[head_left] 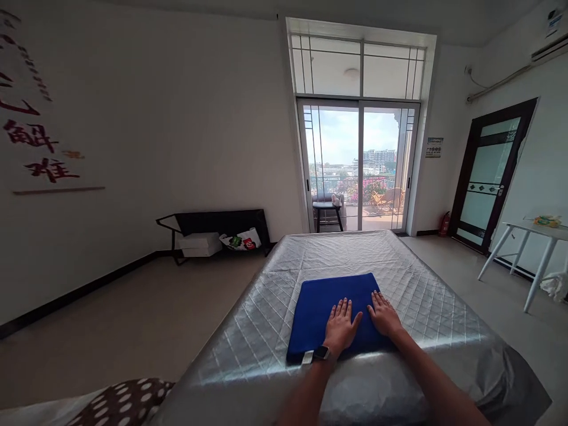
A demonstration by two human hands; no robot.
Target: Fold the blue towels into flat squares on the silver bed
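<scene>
A flat blue cushion [317,307] with a white tag at its near left corner lies on a silver quilted cover [248,331]. My left hand [341,324] rests palm down on the middle of the cushion, fingers stretched out and thumb spread. A dark watch [321,353] is on that wrist. Toward the cushion's right edge, my right hand [384,313] also lies flat on it, fingers extended. Neither hand grips anything. Part of the cushion's near right side is hidden under my hands and forearms.
Brown polka-dot fabric [128,402] lies at the lower left. Against the far wall, a black bench-like frame [217,222] stands by a white box [199,244] and a printed bag [242,239]. A white table [539,228] stands right, near a dark-framed door [492,177]. Sliding glass doors [337,154] are ahead.
</scene>
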